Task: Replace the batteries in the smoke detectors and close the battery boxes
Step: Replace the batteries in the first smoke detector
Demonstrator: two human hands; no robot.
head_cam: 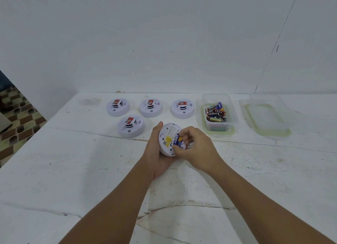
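While the left hand (158, 153) cradles the upturned smoke detector (168, 140) above the near worktop (73, 171), the right hand (193, 145) – the nearer grip – pinches the blue battery (177, 142) at its right side, long axis running near-to-far along the bay.

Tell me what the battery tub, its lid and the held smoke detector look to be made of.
Battery tub: clear plastic, seemingly rigid; the batteries show through its walls. Lid: the same clear plastic with a pale green seal ring, perhaps silicone. Held smoke detector: white moulded plastic, matte, with paper-looking labels on its back.
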